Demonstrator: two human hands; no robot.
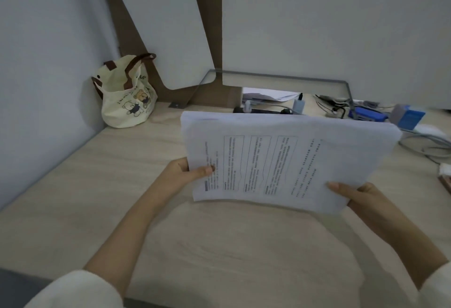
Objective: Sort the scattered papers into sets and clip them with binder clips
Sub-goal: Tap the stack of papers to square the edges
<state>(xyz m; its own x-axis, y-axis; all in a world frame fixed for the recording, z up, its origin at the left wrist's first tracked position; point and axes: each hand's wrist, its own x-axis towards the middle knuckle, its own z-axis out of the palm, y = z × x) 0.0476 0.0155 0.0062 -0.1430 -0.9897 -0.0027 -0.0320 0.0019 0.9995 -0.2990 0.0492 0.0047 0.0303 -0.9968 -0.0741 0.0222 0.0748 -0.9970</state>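
Observation:
A thick stack of white printed papers [280, 156] is held above the desk, tilted up toward me with the text running sideways. My left hand [185, 173] grips the stack's left edge, thumb on the top sheet. My right hand [361, 195] grips the lower right corner, thumb lying across the top sheet. No binder clip shows in this view.
A light wooden desk [219, 246] lies below the stack. A cream tote bag with bear prints [127, 95] stands in the back left corner. Behind the papers sit a power strip [263, 110], cables [424, 146], blue items [410, 117] and more paper [268, 95].

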